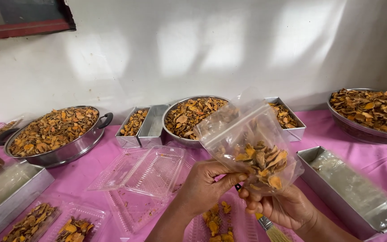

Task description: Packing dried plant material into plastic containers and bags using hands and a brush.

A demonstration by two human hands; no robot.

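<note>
Both the left hand (pixel 207 181) and right hand (pixel 283 206) hold a clear bag (pixel 242 134) (apparently holding dried orange slices (pixel 263 163)).

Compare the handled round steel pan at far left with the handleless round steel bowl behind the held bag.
The round steel pan has black side handles; the round steel bowl shows none. The pan sits in full view; the bowl is partly hidden behind the clear plastic bag. Both hold dried orange slices.

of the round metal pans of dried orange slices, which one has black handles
The big round pan at far left, on the pink cloth. It has black handles on its sides; the middle bowl and the right-hand pan show none.
</note>
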